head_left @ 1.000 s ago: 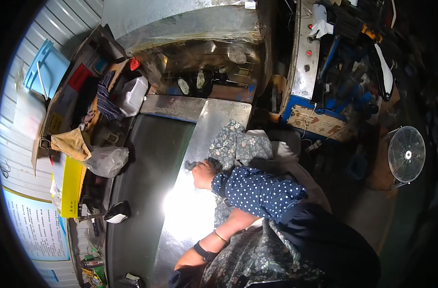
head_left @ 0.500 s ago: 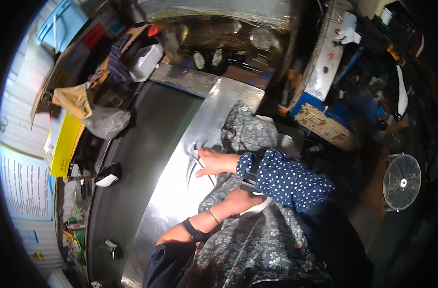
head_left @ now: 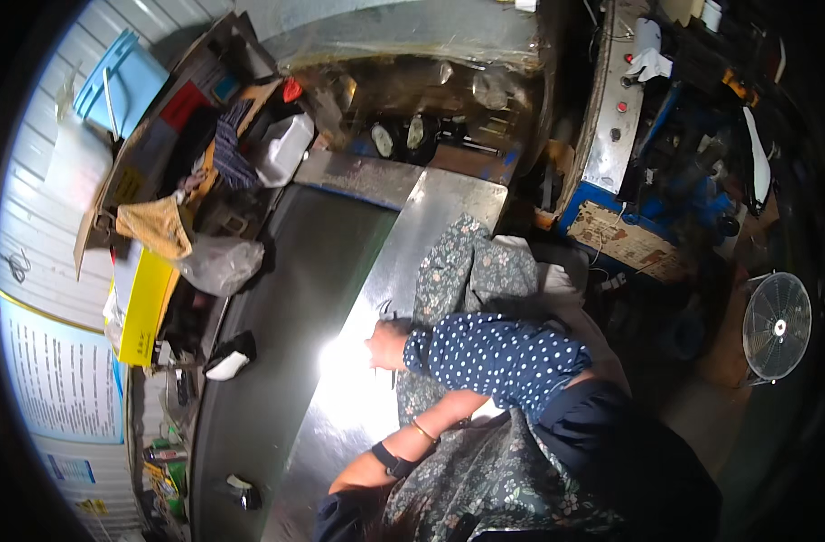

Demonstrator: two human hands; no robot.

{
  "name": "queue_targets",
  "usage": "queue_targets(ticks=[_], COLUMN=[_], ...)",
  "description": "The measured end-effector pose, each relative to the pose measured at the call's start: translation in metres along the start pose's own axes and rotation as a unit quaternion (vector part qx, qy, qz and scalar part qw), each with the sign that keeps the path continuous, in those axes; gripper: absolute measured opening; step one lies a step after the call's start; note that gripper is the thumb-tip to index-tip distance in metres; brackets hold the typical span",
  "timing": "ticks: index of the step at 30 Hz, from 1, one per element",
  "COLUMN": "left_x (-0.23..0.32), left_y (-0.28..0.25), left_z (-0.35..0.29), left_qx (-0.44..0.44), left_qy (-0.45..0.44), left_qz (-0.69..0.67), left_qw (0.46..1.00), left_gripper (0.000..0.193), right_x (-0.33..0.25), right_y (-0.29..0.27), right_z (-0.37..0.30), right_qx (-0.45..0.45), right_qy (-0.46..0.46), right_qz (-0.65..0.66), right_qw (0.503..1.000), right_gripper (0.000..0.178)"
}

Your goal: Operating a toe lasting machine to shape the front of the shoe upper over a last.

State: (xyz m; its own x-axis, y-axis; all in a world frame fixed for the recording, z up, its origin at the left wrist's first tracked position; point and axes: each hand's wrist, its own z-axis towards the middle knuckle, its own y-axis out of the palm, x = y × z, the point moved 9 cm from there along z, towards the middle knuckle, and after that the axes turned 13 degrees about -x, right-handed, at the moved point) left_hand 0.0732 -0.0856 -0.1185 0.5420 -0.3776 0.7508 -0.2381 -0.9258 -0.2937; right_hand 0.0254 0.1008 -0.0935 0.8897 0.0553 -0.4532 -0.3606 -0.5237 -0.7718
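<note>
My right hand (head_left: 388,347), coming out of a navy polka-dot sleeve (head_left: 507,354), is down on the shiny metal ledge (head_left: 318,417). Its fingers look curled round a slim dark metal tool (head_left: 387,313), whose end sticks out past the knuckles; strong glare hides the fingertips and the tool's kind. My left forearm (head_left: 435,423), with a gold bracelet and a black wristband, reaches up from the bottom edge. The left hand itself is hidden beneath the right sleeve, above my floral apron (head_left: 512,470). Something white shows beside it, partly covered.
A dark conveyor belt (head_left: 290,298) runs left of the ledge, carrying a black shoe with a white sole (head_left: 228,363) and another small black-and-white piece (head_left: 243,493). Floral cloth (head_left: 498,275) lies at the ledge's right. Farther off are a yellow box (head_left: 141,312), a blue-sided machine (head_left: 622,230) and a fan (head_left: 778,326).
My right hand has gone from spread fingers over the ledge to curled fingers at the dark tool. The left hand has become hidden behind the right sleeve. The view has shifted slightly.
</note>
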Motion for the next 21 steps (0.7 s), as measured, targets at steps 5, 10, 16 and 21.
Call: queue_targets(ticks=[5, 10, 16, 21], left_x=[0.004, 0.01, 0.037, 0.066], left_y=[-0.01, -0.014, -0.023, -0.025], left_z=[-0.007, 0.0, -0.011, -0.004], left_qx=[0.036, -0.008, -0.005, -0.019], left_qy=[0.025, -0.038, -0.024, -0.007], left_qz=[-0.012, 0.024, -0.17, -0.051], left_qw=[0.999, 0.999, 0.985, 0.998], left_gripper=[0.045, 0.043, 0.049, 0.08], right_x=[0.012, 0.027, 0.073, 0.086], right_y=[0.006, -0.022, -0.095, -0.074], right_z=[0.007, 0.007, -0.069, -0.153], right_qx=[0.057, 0.13, 0.054, 0.067], right_qy=[-0.012, -0.091, -0.248, -0.217], right_qz=[0.009, 0.101, 0.671, 0.62], right_qw=[0.998, 0.982, 0.696, 0.751], right_gripper=[0.042, 0.03, 0.046, 0.037])
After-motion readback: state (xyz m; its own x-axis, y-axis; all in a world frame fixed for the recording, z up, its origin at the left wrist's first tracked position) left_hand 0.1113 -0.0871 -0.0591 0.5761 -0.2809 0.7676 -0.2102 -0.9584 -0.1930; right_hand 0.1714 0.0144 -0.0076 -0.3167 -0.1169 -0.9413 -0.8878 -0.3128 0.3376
